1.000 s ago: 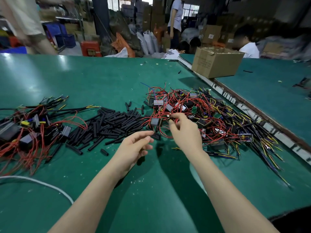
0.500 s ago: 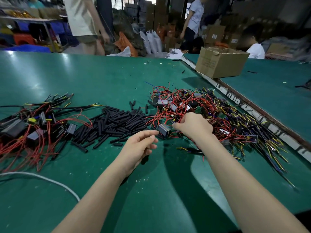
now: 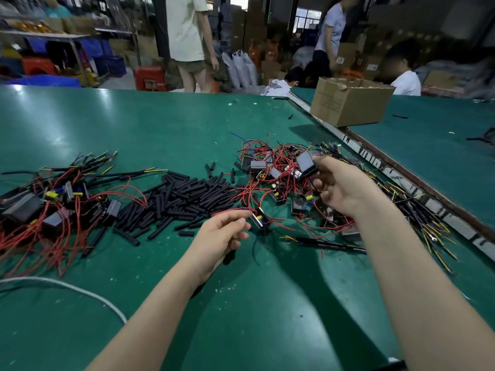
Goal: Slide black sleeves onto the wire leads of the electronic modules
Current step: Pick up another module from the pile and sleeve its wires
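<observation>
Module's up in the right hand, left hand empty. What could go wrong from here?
1. The right hand holds a module lifted over the tangled pile of modules and red wires; its leads look caught in the pile, so pulling may drag neighbours along.
2. A loose module lies right by the left hand; a trailing wire could snag it.
3. The heap of black sleeves touches the red wires, so sleeves may scatter.

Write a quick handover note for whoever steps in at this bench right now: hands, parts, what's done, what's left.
Right hand holds one module lifted above the unsleeved pile.
Left hand is open and holds nothing, next to a stray module.
Black sleeves lie heaped mid-table.
Sleeved modules sit on the left.
Left: sleeve the held module's leads, then the rest of the pile.
</observation>
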